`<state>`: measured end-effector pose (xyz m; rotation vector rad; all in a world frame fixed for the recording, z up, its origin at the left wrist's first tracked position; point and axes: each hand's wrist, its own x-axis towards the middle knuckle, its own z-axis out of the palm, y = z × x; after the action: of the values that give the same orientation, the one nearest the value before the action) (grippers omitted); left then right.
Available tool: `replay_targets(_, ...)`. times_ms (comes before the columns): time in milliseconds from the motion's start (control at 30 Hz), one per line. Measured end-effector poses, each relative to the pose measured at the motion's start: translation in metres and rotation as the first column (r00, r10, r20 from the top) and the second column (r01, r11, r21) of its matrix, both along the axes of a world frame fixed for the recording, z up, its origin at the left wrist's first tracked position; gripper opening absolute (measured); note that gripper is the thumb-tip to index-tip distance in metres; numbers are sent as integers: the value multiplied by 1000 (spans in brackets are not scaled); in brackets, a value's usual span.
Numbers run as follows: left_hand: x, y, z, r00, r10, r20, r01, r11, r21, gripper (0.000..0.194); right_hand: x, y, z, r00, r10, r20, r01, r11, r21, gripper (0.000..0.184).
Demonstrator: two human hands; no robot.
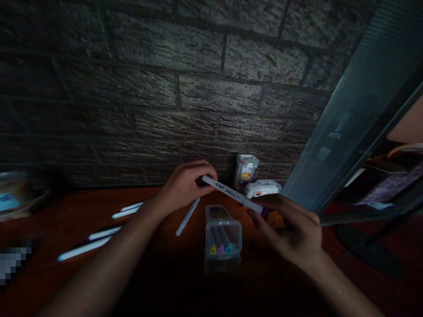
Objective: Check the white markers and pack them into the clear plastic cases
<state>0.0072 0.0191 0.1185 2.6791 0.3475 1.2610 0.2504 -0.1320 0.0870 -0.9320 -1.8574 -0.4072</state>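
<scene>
A white marker (pixel 228 191) with dark print along its barrel and a purple end is held slanting between both hands. My left hand (pixel 187 182) pinches its upper left end between thumb and fingers. At the lower right, the fingers of my right hand (pixel 291 226) close around the purple end. Below the marker, a clear plastic marker case (pixel 240 233) lies on its side. Its open end faces me and shows a yellow-tipped marker (pixel 213 250), a pink-tipped marker (pixel 220 249) and a blue-tipped marker (pixel 228 248).
A loose white marker (pixel 187 217) lies left of the case. Several more markers (pixel 85 248) rest beyond my left forearm. An upright clear case (pixel 246 171) and a white package (pixel 262 188) stand by the brick wall (pixel 198 92). A container (pixel 15 196) sits far left on the wooden table (pixel 42 237).
</scene>
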Motion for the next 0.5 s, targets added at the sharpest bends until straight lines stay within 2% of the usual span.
replay_targets(133,1,-7,4,998,-59,4,59,991,-119,9,6,-6,-3,1000,-7,-9,7,1000,-3,28)
replay_targets(300,4,-12,4,994,-96,-48,86,981,-177,10,4,-20,-2,998,43,37,-43,999,-3,26)
replay_targets(400,5,-13,3,981,-151,-121,126,973,-192,11,3,-33,0,997,-3,80,1,1000,27,27)
replay_targets(500,7,-14,3,966,-177,-187,135,967,-218,12,8,-54,5,990,-109,91,105,993,54,27)
